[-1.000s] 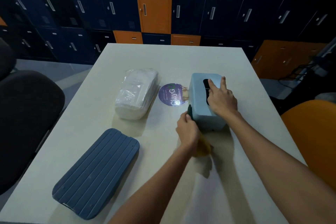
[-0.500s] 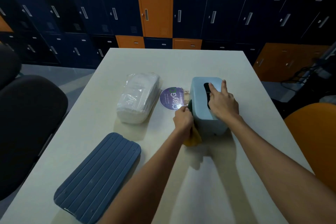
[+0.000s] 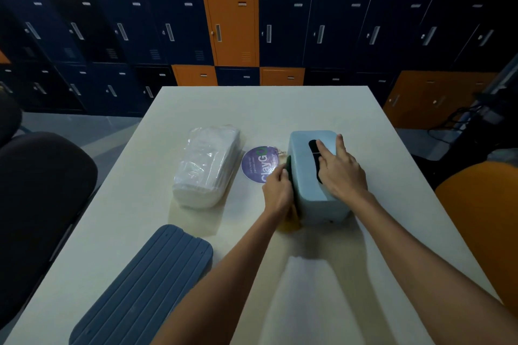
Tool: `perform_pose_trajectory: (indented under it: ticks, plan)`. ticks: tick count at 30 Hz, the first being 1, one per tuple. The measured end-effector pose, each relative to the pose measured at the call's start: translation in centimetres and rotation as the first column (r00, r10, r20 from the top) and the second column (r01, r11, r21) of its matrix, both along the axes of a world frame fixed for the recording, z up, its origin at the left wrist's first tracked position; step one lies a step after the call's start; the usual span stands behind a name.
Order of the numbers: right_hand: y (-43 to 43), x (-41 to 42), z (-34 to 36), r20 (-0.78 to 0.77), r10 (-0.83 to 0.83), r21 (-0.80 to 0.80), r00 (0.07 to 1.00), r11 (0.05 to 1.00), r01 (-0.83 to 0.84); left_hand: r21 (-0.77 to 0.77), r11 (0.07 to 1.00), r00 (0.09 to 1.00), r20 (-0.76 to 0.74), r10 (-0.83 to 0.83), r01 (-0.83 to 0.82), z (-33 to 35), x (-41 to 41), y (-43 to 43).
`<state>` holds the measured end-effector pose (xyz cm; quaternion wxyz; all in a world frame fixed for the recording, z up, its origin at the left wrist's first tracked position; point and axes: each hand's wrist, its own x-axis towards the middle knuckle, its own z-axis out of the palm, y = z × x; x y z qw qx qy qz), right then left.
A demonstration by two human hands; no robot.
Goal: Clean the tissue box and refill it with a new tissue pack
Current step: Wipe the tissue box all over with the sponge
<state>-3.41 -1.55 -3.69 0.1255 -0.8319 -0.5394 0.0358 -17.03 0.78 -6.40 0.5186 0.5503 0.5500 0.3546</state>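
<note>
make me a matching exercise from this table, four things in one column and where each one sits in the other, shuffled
Things
1. tissue box
2. tissue pack
3. ribbed blue panel
4. sponge

Places
a. nearest the camera, on the left of the table
b. held by the left hand against the box's left side
c. under the flat right hand
d. left of the round purple disc, in clear wrap

Pairs: 1-c, 2-d, 3-a, 4-b
</note>
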Motion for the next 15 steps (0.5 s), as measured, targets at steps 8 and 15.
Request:
perform_pose_trajectory:
  ticks: [8, 15]
  plan:
    - [0.0, 0.0, 0.3, -0.015, -0.023, 0.020, 1.000, 1.000, 0.023, 0.171, 0.985, 0.986, 0.164, -0.012, -0.016, 4.6, 1.7, 0.6]
    - [0.0, -0.2, 0.1, 0.006, -0.032, 0.038, 0.999, 0.999, 0.032, 0.200, 0.979, 0.998, 0.055, 0.031, -0.041, 0.6, -1.0, -5.8]
